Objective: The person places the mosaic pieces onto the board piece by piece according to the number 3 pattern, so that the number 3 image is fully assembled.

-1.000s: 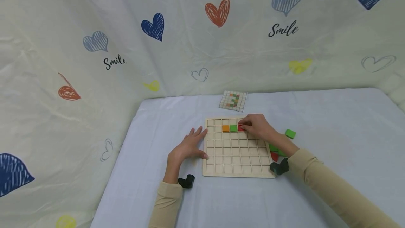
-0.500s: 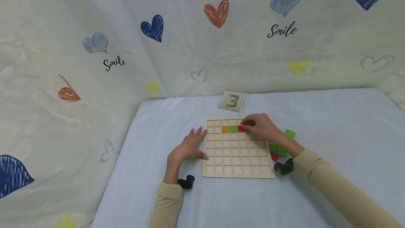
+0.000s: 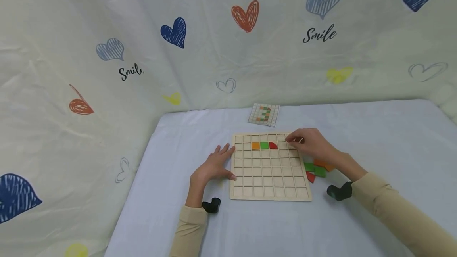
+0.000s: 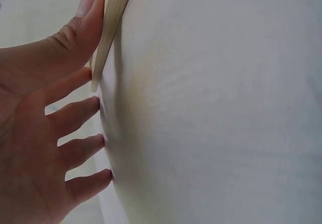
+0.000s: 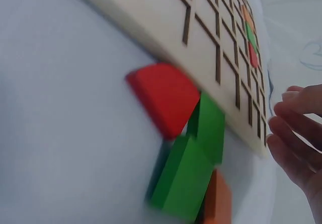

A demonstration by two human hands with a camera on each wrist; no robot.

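A wooden grid board (image 3: 269,173) lies on the table. One of its upper rows holds an orange square tile (image 3: 255,146), a green square tile (image 3: 264,146) and a red quarter-round tile (image 3: 273,145), side by side. My left hand (image 3: 213,166) rests with spread fingers along the board's left edge; in the left wrist view the thumb (image 4: 85,25) touches the wooden rim. Over the board's upper right corner is my right hand (image 3: 310,142), fingers loosely bent. Nothing shows between the right fingers (image 5: 297,146) in the right wrist view.
Beside the board's right edge lie loose pieces: green blocks (image 5: 183,178), a red quarter-round block (image 5: 166,95) and orange ones (image 3: 324,165), partly behind the right arm. A printed pattern card (image 3: 264,115) lies behind the board. A white cloth (image 3: 392,138) covers the table.
My right hand has let go of the red quarter-round tile and moved right, away from it. That tile now shows fully in its cell. The left hand stays in place.
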